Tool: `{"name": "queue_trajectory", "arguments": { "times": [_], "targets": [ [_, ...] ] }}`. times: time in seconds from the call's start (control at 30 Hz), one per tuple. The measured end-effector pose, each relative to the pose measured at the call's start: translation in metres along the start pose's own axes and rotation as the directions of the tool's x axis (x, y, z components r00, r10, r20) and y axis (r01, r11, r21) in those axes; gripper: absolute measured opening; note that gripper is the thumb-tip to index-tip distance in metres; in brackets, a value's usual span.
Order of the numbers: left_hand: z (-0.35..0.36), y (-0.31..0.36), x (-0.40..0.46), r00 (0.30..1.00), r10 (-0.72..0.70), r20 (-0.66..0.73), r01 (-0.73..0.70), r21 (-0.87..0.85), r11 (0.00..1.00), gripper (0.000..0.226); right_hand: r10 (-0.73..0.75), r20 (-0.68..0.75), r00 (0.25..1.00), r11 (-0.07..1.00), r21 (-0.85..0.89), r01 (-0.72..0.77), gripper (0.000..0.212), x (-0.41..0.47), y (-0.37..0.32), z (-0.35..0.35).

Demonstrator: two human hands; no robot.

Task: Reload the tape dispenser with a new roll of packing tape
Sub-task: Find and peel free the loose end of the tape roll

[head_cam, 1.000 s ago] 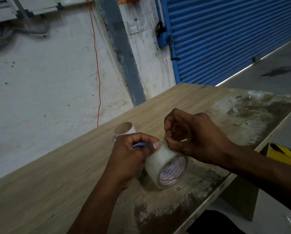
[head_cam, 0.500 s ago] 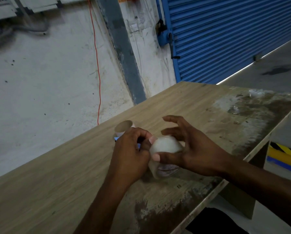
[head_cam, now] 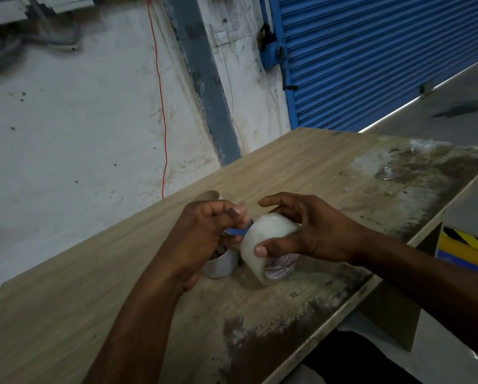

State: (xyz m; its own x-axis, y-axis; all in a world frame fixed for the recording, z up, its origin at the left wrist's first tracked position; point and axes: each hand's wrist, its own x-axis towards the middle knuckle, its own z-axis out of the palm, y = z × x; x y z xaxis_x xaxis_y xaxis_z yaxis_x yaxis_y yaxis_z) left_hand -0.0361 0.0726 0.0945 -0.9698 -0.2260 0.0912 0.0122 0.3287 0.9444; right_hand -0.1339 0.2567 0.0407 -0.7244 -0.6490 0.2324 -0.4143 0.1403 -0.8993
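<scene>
My right hand (head_cam: pixel 312 234) curls over the tape roll (head_cam: pixel 268 245), thumb on its near face, fingers over the top. Core label has red print, too blurred to read. Left hand (head_cam: pixel 204 236) just left of the roll pinches the blue dispenser (head_cam: pixel 239 231). One roll, one empty core (head_cam: pixel 207 195) beyond, one table (head_cam: pixel 329 173) beneath.

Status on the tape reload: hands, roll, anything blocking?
Left hand grips blue dispenser. Right hand holds tape roll on table. Roll not yet loaded. Empty core behind, not blocking.
</scene>
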Motion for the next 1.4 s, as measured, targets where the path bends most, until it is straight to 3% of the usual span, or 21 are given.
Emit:
{"name": "queue_trajectory", "arguments": {
  "times": [0.13,0.4,0.53,0.63,0.73,0.83,0.93,1.0,1.07,1.17,1.4],
  "targets": [
    [-0.002,0.000,0.003,0.986,0.132,-0.101,-0.133,-0.003,0.991,0.029,0.012,0.011,1.000,0.999,-0.051,-0.011,0.090,-0.007,-0.002,0.013],
    [0.001,0.003,-0.001,0.983,0.118,-0.144,-0.144,-0.186,0.972,0.035,-0.082,-0.064,0.995,0.993,-0.093,0.076,0.076,-0.007,0.006,0.029],
    [0.006,0.003,0.000,0.984,0.093,-0.153,-0.149,-0.412,0.899,0.044,-0.207,-0.141,0.968,0.959,-0.226,0.172,0.079,-0.008,0.005,0.022],
    [0.010,0.001,0.002,0.983,0.069,-0.170,-0.155,-0.563,0.812,0.023,-0.246,-0.143,0.959,0.900,-0.400,0.171,0.091,-0.007,0.001,0.013],
    [0.015,-0.001,0.004,0.985,0.083,-0.154,-0.163,-0.646,0.746,0.020,-0.246,-0.115,0.962,0.814,-0.563,0.141,0.098,-0.009,-0.001,0.009],
    [0.018,-0.001,0.003,0.987,0.084,-0.134,-0.154,-0.702,0.695,0.018,-0.225,-0.131,0.966,0.840,-0.528,0.124,0.109,-0.011,-0.003,0.006],
    [0.011,-0.001,0.003,0.987,0.058,-0.152,-0.153,-0.740,0.655,0.018,-0.145,-0.202,0.968,0.927,-0.370,0.061,0.091,-0.016,0.000,-0.001],
    [0.009,-0.003,0.004,0.988,0.050,-0.145,-0.142,-0.740,0.658,0.018,-0.190,-0.232,0.954,0.903,-0.422,0.077,0.067,-0.019,0.002,-0.002],
    [0.012,-0.003,0.004,0.990,0.044,-0.130,-0.127,-0.747,0.653,0.017,-0.244,-0.289,0.926,0.893,-0.439,0.099,0.059,-0.023,0.003,-0.001],
    [0.016,0.002,0.001,0.990,0.069,-0.127,-0.142,-0.755,0.640,0.016,-0.258,-0.321,0.911,0.899,-0.426,0.104,0.059,-0.025,0.001,-0.003],
    [0.015,0.008,-0.001,0.971,0.040,-0.234,-0.206,-0.749,0.629,0.033,-0.291,-0.195,0.936,0.833,-0.534,0.148,0.066,-0.020,-0.001,-0.019]
  ]
}}
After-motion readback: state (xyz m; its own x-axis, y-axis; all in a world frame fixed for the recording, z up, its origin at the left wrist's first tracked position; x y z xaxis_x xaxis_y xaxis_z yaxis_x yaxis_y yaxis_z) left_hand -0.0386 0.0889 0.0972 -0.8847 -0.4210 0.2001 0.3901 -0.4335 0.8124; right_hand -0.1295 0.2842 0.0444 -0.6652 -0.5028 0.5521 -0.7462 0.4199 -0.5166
